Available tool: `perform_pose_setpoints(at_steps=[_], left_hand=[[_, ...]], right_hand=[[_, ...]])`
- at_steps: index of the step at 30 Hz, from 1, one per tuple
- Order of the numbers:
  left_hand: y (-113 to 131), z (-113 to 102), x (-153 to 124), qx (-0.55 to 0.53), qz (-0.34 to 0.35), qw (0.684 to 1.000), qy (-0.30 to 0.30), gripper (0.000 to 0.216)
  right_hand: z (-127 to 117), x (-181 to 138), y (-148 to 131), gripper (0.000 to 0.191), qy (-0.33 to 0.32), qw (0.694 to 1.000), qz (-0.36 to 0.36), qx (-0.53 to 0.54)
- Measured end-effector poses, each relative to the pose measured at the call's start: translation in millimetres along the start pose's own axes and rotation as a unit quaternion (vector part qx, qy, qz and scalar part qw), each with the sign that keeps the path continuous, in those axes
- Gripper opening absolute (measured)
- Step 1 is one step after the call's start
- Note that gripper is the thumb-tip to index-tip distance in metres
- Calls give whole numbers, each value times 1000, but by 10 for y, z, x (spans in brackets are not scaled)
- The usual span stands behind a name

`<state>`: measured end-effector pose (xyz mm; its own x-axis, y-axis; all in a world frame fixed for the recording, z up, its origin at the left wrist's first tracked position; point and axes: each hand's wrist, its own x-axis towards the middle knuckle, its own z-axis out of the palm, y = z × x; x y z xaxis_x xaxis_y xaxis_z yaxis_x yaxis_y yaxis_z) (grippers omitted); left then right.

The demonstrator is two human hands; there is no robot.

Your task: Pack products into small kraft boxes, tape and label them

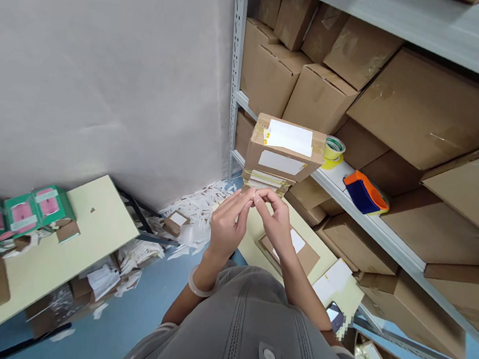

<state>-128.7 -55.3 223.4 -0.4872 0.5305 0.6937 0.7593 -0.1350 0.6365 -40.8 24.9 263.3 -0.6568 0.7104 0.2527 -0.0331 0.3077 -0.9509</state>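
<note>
My left hand [230,219] and my right hand [276,219] meet at the fingertips above a pale yellow table [251,232]. Both are closed in a pinch; what lies between the fingertips, if anything, is too small to make out. Just beyond them stands a taped cardboard box [283,144] with white labels on its top and front. Under my right forearm a flat cardboard piece [305,261] with a white label lies on the table. Nearer to me are white paper sheets [334,281] and a phone [334,315].
Metal shelving [392,230] with many cardboard boxes runs along the right, holding a tape roll [334,148] and an orange-blue tape dispenser [366,193]. A second table [102,216] at left bears green-pink boxes [33,212]. White paper strips [197,209] litter the blue floor.
</note>
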Motion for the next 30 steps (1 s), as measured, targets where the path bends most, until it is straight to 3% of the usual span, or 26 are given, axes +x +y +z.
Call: perform_pose_setpoints(at_steps=[11, 20, 25, 30], left_hand=[[87, 150, 30, -34, 39, 997, -58, 35], [261, 435, 58, -77, 113, 981, -137, 36], [411, 660, 27, -152, 75, 968, -186, 33], [467, 888, -54, -215, -27, 948, -233, 27]], right_hand=[[-209, -142, -40, 25, 70, 997, 14, 18], [-502, -387, -8, 20, 199, 980, 15, -16], [-664, -534, 91, 19, 256, 966, 5, -17], [-760, -639, 270, 19, 306, 951, 9, -46]])
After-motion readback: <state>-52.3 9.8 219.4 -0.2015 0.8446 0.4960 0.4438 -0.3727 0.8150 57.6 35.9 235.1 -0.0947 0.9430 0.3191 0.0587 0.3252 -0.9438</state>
